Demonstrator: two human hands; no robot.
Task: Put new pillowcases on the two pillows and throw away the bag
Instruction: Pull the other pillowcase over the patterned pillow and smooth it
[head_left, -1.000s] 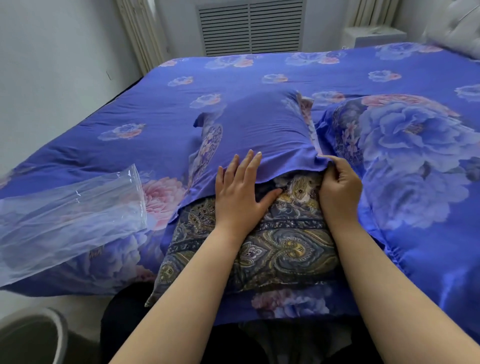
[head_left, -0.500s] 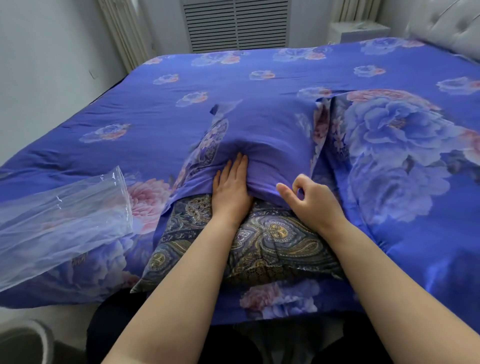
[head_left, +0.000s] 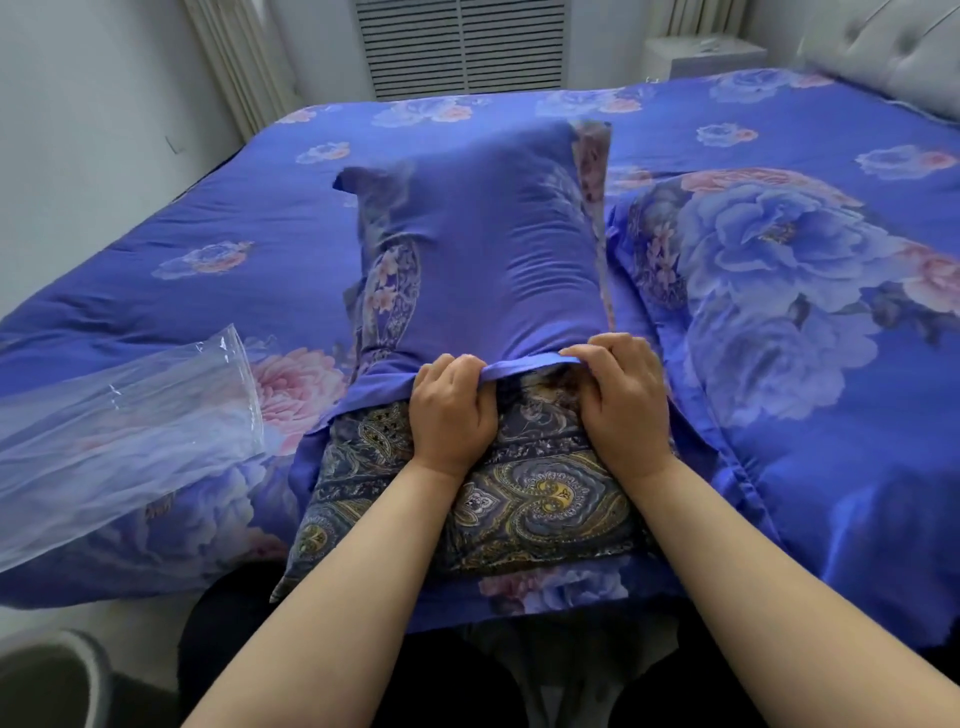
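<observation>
Blue pillowcase (head_left: 483, 249) hem now pinched by both left hand (head_left: 451, 410) and right hand (head_left: 623, 400), lifted off pillow (head_left: 519, 499)

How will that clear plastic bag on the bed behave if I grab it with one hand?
The bag looks thin and creased, so it will likely flop and crumple. It seems empty, so probably very light. Its glossy film may slip unless pinched.
</observation>
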